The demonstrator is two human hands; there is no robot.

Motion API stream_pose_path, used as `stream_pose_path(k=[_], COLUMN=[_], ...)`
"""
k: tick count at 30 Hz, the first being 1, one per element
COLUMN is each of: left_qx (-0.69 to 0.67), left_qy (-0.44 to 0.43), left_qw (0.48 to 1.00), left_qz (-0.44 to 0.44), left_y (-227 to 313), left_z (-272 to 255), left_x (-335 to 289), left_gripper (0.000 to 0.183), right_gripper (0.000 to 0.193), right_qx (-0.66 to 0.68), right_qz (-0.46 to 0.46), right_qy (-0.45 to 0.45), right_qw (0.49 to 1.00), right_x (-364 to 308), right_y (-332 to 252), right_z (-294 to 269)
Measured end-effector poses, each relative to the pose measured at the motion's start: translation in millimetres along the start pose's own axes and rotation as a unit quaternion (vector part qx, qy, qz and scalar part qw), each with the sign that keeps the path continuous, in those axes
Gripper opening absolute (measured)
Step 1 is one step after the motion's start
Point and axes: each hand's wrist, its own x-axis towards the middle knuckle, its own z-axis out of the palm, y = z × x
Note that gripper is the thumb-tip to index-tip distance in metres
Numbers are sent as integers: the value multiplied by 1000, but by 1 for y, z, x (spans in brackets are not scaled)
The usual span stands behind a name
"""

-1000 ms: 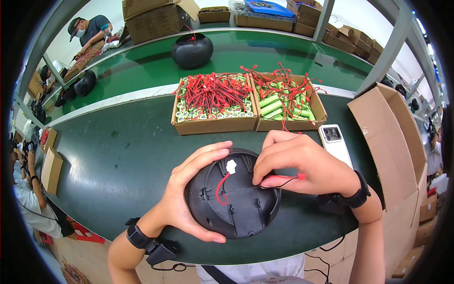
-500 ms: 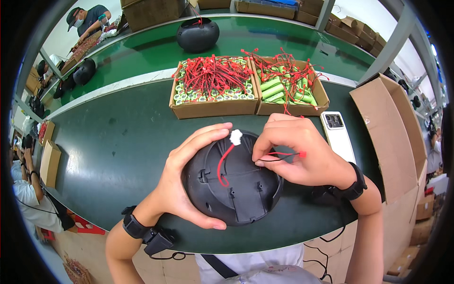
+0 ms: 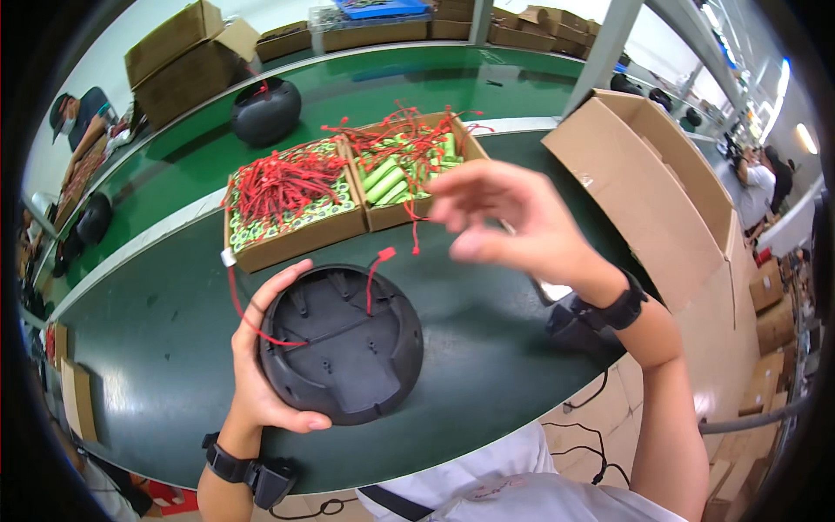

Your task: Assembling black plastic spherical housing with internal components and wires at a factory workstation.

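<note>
My left hand grips the left side of a round black plastic housing, thumb at its lower edge and fingers along the upper left. The housing's ribbed hollow side faces up. A red wire with a white connector comes out of it and lies over my left fingers. A second wire with a red plug stands up near the housing's top. My right hand hovers to the right, slightly blurred, thumb and fingers apart with nothing between them. It is nearest to a cardboard box of green battery cells with red-plugged wires.
Left of that box, another cardboard box holds upright cells under a heap of red wires. A phone lies partly hidden under my right wrist. A large open carton stands at right. Another black housing sits on the green conveyor.
My right hand has let go of the red-plugged wire and moved up and away from the housing. The white connector now hangs leftward over my left hand. The view has swung right.
</note>
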Motion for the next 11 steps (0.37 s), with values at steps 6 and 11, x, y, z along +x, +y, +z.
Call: stream_pose_path(k=[6,11], left_qx=[17,-24], left_qy=[-9,19], left_qw=[1000,999], left_qz=[-3,-16], left_y=[3,-5], left_z=[4,5], left_x=[2,3], left_gripper=[123,125], right_gripper=[33,36], right_qx=[3,-97], right_qz=[67,144], right_qy=[238,174], right_qw=[969,969], right_x=[-48,-62], right_y=[46,95], right_z=[-87,-113])
